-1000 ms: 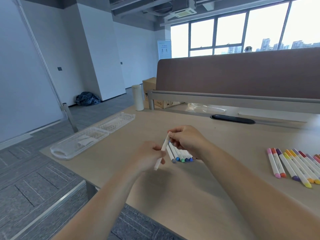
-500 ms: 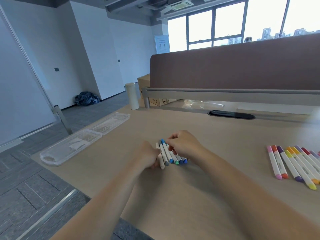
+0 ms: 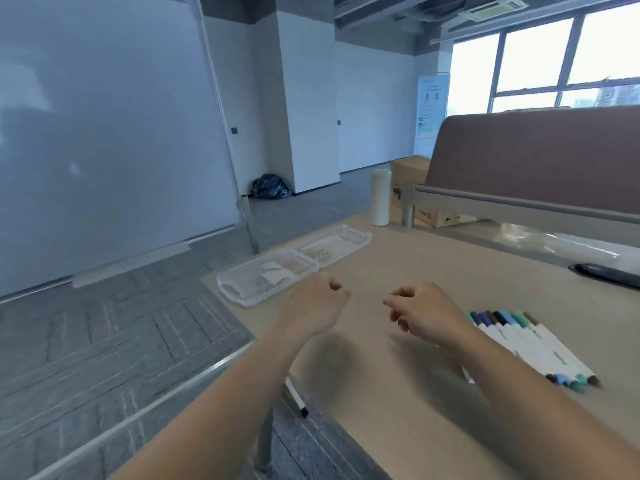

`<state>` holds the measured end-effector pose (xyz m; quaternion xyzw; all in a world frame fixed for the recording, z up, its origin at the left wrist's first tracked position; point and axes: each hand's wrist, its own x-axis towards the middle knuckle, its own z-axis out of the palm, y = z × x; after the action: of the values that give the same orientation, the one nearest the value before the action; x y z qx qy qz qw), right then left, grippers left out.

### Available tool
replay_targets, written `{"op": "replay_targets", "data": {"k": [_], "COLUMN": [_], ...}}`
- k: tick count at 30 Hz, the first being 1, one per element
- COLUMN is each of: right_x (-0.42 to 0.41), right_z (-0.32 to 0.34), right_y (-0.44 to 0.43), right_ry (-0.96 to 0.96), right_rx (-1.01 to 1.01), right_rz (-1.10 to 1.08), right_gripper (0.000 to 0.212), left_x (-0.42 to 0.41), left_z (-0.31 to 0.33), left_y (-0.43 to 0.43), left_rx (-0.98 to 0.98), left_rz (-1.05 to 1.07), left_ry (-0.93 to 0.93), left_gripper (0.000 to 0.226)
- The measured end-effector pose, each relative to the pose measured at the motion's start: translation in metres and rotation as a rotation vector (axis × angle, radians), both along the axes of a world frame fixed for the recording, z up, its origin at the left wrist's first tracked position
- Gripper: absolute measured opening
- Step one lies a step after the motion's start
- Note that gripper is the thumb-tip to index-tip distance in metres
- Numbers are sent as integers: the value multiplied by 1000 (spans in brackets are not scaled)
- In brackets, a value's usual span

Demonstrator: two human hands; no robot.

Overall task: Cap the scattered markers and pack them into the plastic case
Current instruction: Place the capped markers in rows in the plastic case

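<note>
Fingers: both the left hand point(image 3: 317, 304) and the right hand point(image 3: 420, 311) hover over the bench point(image 3: 398, 393) with fingers loosely curled, holding nothing.
Risk, edge: a lone marker point(image 3: 296, 396) lies at the bench's near edge beside the left forearm; a brush could knock it to the floor.
Risk, row: the right forearm could roll the markers point(image 3: 530, 344) beside it.
Markers: white barrels, blue-green caps, packed side by side.
Case: clear plastic case point(image 3: 294, 266) lies open, far left, well apart from the markers.

Wooden desk point(image 3: 398, 393), open plastic case point(image 3: 294, 265), row of markers point(image 3: 530, 344), white bottle point(image 3: 381, 197), black-tipped marker point(image 3: 297, 398) at the near edge
</note>
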<state>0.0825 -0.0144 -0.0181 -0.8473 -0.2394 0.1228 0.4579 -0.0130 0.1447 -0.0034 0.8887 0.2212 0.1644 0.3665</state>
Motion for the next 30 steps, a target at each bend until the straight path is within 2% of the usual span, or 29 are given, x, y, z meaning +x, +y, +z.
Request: {"op": "replay_targets", "data": {"k": [8,13,15,17,19,23,26,28,30], "right_x": [3,27,40,52,61,65,56,47,37], "right_z": [-20,-25,-26,-24,-21,-19,-15,-11,-7], "right_y": [119,176,191,199,205,210,206,200,191], "right_ry": [36,-70,-132,-194,-234,-337,-405,-380,-326], "right_rx": [15,-21,-92,-164,-262,-447,-475,-452,-405], "right_rz": [8,-17,-33,-34,-6,18,-25,-16,27], "right_gripper": [19,16,25,39,45,36,26,26,29], "left_x": [-12,1,6,10,13,18,17,14,10], "left_z": [-13,-23,-26,-25,-25,-24,-23,-21,-20], "left_y": [119,162,172,177,182,190,198,206,211], "left_rx": [54,118,144,136,148,222,283,312,328], "left_rz": [130,122,119,78,23,-86,-72,-24,1], "left_ry": [21,64,57,70,117,284,369,402,417], "left_gripper": [19,16,19,23,26,24,31,45,43]}}
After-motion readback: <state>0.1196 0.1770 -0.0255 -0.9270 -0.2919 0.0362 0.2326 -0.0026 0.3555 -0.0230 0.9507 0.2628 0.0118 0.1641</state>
